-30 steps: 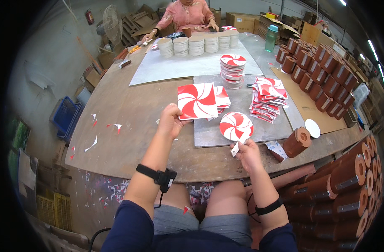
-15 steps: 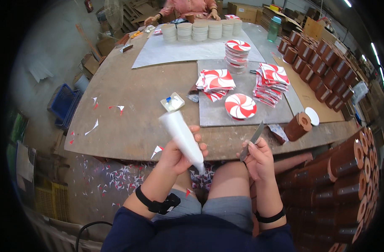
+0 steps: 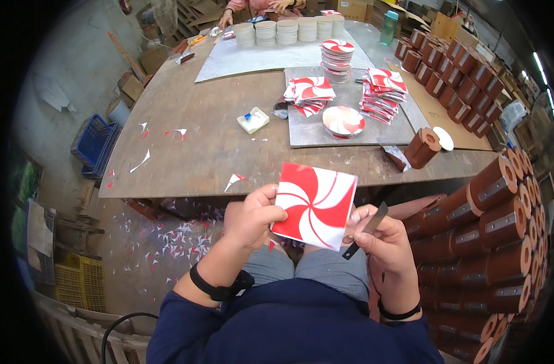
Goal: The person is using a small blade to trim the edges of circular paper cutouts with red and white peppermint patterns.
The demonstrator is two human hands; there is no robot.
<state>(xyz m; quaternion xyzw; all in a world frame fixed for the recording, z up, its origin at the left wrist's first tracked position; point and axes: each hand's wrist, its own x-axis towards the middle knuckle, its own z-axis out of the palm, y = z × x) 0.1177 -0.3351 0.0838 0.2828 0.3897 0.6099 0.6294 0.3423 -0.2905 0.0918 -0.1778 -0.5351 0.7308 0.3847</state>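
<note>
My left hand (image 3: 255, 215) grips a square card (image 3: 313, 203) by its left edge, thumb on the front. The card has a red and white swirl on its face and is held up over my lap, near the table's front edge. My right hand (image 3: 385, 236) pinches a thin dark knife blade (image 3: 377, 218), slanting up to the right. Its fingertips are at the card's right edge; whether they also grip the card I cannot tell.
The wooden table (image 3: 204, 145) bears two stacks of swirl cards (image 3: 313, 89) (image 3: 383, 91), round swirl discs (image 3: 343, 121) and a small white dish (image 3: 252, 121). Brown cylinders (image 3: 501, 221) are piled at my right. Scraps litter the floor. Another person (image 3: 261, 7) sits opposite.
The white, blurred piece in my left hand now shows as a card with its swirl face toward me. Both hands have come closer together. The table sits higher in view.
</note>
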